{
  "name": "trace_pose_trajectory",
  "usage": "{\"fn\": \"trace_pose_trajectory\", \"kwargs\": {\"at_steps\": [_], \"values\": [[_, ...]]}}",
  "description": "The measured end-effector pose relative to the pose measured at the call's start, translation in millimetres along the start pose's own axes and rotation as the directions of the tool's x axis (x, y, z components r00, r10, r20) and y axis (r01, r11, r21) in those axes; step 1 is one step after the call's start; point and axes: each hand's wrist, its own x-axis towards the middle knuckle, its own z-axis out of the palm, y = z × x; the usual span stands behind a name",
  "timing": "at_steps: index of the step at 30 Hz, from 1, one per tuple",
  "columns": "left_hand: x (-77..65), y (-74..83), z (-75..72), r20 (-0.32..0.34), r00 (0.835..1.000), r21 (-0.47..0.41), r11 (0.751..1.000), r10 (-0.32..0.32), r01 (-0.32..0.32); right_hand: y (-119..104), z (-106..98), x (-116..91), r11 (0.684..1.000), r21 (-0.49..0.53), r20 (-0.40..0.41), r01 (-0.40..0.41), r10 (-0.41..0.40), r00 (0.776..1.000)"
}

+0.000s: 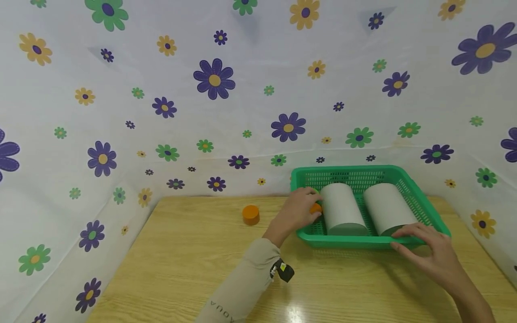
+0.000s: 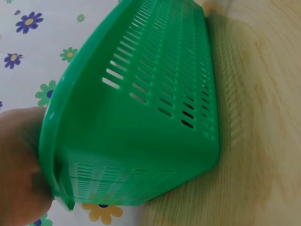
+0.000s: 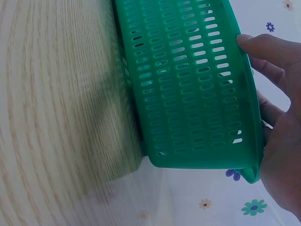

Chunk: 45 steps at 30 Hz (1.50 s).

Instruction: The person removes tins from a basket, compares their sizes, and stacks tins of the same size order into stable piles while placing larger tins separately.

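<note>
- The counter (image 1: 173, 251) carries a green basket (image 1: 347, 242), its long axis running left to right.
- In it the left white cylinder (image 1: 343, 205) and right white cylinder (image 1: 385, 206) lie on their sides, roughly parallel, near ends angled rightward; the basket walls probably limit rolling.
- Of the hands, the right hand (image 1: 437, 255) pinches the near rim towards its right corner, likely steadying the basket.
- The left hand (image 1: 296, 209) hangs over the left wall, apparently pinching an orange piece (image 1: 315, 208) inside.
- An orange disc (image 1: 251, 215) sits left of the basket, flat face up.
</note>
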Motion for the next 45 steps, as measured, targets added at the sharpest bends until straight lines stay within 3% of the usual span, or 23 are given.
{"fn": "trace_pose_trajectory", "kwargs": {"at_steps": [7,15,21,31,45], "values": [[9.5,3.3,3.1,0.057,0.997,0.054,0.997,-0.051,0.048,3.1,-1.2,0.3,1.0,0.002,0.012,0.021,-0.021,1.0],[13.3,6.7,7.8,0.06,0.993,0.088,0.992,-0.101,0.095,2.8,0.0,-1.0,1.0,-0.006,0.001,0.015,-0.015,1.0],[16.4,10.0,7.4,0.113,0.988,0.203,0.976,-0.109,0.084,0.2,-0.9,1.2,0.999,-0.001,0.01,0.035,-0.035,0.999],[22.8,13.3,8.8,0.223,0.965,0.268,0.961,-0.136,0.074,1.5,0.7,0.1,0.999,-0.01,-0.002,0.039,-0.039,0.999],[23.2,12.5,9.3,0.232,0.964,0.264,0.962,-0.132,0.068,-0.4,1.2,1.2,0.999,-0.016,-0.006,0.046,-0.046,0.999]]}}
